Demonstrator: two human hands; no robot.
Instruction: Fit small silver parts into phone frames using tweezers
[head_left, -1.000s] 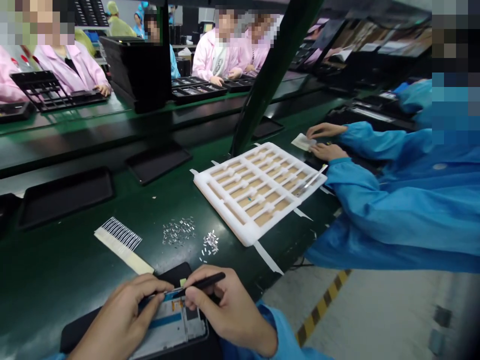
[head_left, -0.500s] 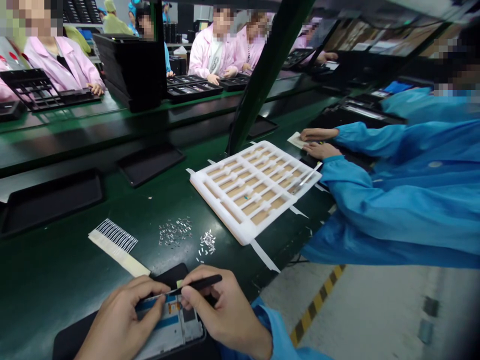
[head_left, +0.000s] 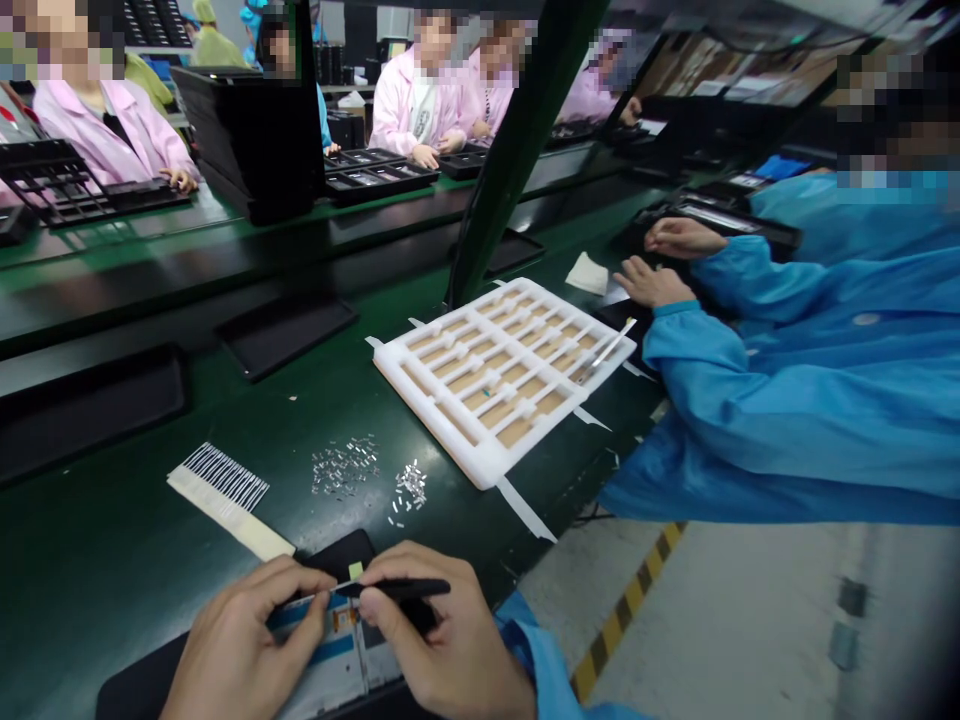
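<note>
A flat device with a silvery inside and blue strips (head_left: 330, 672) lies on a black pad (head_left: 135, 685) at the bottom. My right hand (head_left: 442, 625) grips a black tool, like tweezers (head_left: 409, 589), its tip at the device's upper edge. Bent over the left part of the device, my left hand (head_left: 251, 630) pinches a thin light strip at that edge between thumb and fingertips. A small yellow-green tab (head_left: 355, 571) shows between the hands. Just beyond lies a cream backing sheet (head_left: 232, 515) with a row of thin strips (head_left: 229, 478).
Two piles of small silvery pieces (head_left: 345, 467) (head_left: 411, 485) lie ahead. Beyond them stands a white slotted frame (head_left: 487, 465), taped down, near a green post (head_left: 517, 150). Black trays (head_left: 285, 335) are at left. A blue-sleeved co-worker (head_left: 750, 340) works at right; people in pink sit opposite.
The view has shifted slightly. My hands hold nearly the same pose at the device, with the black tool lying flatter. The co-worker's hands have moved apart, off the cream sheet.
</note>
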